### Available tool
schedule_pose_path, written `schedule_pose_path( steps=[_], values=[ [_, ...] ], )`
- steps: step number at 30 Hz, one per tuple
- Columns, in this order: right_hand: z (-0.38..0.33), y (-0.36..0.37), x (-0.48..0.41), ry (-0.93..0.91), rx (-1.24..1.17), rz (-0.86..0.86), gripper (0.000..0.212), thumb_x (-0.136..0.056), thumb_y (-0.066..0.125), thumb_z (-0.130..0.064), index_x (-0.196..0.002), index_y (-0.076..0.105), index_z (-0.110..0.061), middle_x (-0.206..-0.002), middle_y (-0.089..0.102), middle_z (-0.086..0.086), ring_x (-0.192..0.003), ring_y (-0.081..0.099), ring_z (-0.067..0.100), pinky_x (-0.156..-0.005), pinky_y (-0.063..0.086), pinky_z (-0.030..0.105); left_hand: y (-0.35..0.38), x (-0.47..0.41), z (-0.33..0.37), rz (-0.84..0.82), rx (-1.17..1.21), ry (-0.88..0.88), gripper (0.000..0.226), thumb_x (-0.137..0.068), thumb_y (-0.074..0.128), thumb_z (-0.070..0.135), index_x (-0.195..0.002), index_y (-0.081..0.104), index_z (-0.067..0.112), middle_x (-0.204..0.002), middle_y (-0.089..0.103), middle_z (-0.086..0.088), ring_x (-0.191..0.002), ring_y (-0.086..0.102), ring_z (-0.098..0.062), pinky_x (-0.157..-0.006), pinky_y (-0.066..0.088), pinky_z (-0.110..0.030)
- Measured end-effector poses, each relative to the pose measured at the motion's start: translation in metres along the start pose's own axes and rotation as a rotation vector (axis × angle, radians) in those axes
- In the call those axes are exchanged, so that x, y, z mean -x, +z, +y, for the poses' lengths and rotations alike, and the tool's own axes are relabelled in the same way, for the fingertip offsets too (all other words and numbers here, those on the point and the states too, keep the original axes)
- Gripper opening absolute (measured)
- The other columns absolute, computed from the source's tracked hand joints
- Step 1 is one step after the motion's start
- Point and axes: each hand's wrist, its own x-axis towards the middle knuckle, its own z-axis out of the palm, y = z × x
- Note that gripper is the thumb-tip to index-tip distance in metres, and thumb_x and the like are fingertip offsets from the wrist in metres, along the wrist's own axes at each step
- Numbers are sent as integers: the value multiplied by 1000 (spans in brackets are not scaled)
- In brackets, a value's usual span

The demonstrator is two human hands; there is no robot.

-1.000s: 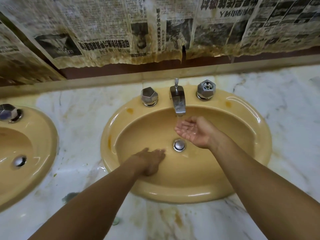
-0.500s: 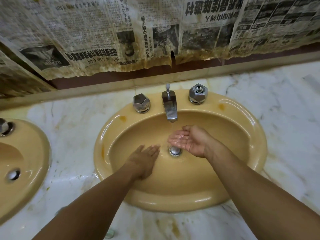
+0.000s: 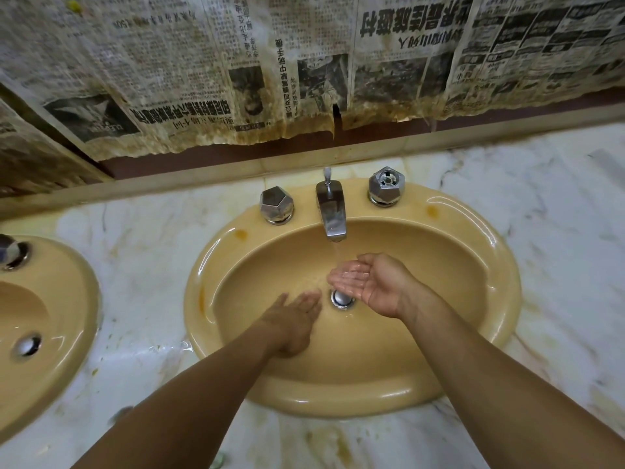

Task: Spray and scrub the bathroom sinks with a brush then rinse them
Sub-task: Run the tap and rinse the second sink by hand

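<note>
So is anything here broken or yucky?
Yes. The newspaper stuck on the wall is stained brown and torn along its bottom edge above the faucet. The right knob shows an open hole on top, unlike the smooth left knob. Orange spots mark the sink rim.

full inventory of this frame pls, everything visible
sinks: two, mustard yellow, centre and left edge
spout: one, chrome, centre sink's back
knobs: three, chrome, two flanking spout, one on left sink
drain stoppers: two, chrome, one per basin
water stream: one, clear, spout to right hand
countertop: one, stained white marble, around sinks
newspaper: several sheets, yellowed, wall above
left hand: one, palm down, centre basin
right hand: one, cupped, under spout
</note>
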Motion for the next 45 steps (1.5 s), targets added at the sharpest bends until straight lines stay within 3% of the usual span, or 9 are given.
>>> schedule_pose_path(
  steps=[4, 9, 15, 21, 24, 26, 31, 36, 45],
  values=[
    [-1, 1, 2, -5, -34, -10, 46, -109, 38, -22, -127, 56, 16, -121, 65, 34, -107, 68, 43, -90, 58, 44, -3, 9, 6, -198, 183, 162, 60, -113, 26, 31, -166, -2, 25, -172, -11, 8, -159, 3, -17, -126, 4, -37],
    [-1, 2, 3, -24, -87, -8, 49, -110, 38, -25, -130, 53, 17, -129, 60, 37, -115, 65, 45, -80, 62, 44, -1, 14, -21, 42, -159, -94, 64, -109, 23, 25, -165, -7, 14, -171, -18, -1, -159, -8, -16, -128, -5, -45],
    [2, 1, 0, -22, -102, 18, 46, -109, 38, -22, -128, 55, 17, -121, 64, 35, -111, 66, 46, -93, 56, 47, -19, 20, 15, -218, 195, 48, 63, -112, 24, 45, -166, 4, 23, -173, 8, -1, -156, 23, -26, -123, 19, -36],
    [4, 10, 3, -29, -227, -41, 46, -110, 38, -22, -129, 51, 18, -130, 57, 36, -124, 57, 47, -101, 52, 48, -21, 6, -24, 39, -317, -128, 69, -111, 22, 49, -164, -6, 16, -172, -13, 1, -159, -6, -14, -126, -8, -43],
    [-2, 23, 9, -92, -328, -131, 42, -110, 42, -28, -124, 51, 10, -133, 54, 34, -127, 56, 46, -87, 58, 49, -32, -3, -37, 154, -595, -138, 66, -111, 16, 48, -163, -11, 17, -171, -15, 3, -158, -13, -13, -123, -18, -40],
    [-7, 30, 10, -135, -400, -191, 42, -109, 45, -30, -124, 50, 8, -128, 55, 30, -122, 60, 47, -96, 54, 55, -39, -9, -38, 204, -693, -129, 66, -110, 13, 48, -161, -15, 16, -170, -16, 5, -158, -16, -15, -122, -21, -42],
    [-3, 24, 15, -108, -355, -134, 47, -110, 39, -32, -124, 54, 10, -141, 51, 34, -127, 56, 44, -115, 41, 49, -13, -4, -40, 192, -660, -149, 76, -109, 17, 56, -159, -20, 12, -163, -32, -2, -156, -22, -17, -124, -18, -43],
    [10, 9, 12, -77, -339, -69, 54, -111, 38, -32, -137, 47, 14, -137, 55, 33, -129, 54, 44, -113, 42, 48, -24, 6, -39, -28, -404, -39, 70, -110, 18, 51, -165, -5, 15, -171, -17, 2, -159, -11, -13, -128, -7, -38],
    [25, 3, 13, -56, -334, -62, 58, -110, 39, -38, -134, 49, 13, -135, 57, 33, -129, 55, 41, -115, 41, 48, -73, 3, -57, 412, -980, -3, 65, -109, 14, 34, -155, -23, 7, -155, -36, -3, -157, -21, -18, -120, -23, -50]
  ],
)
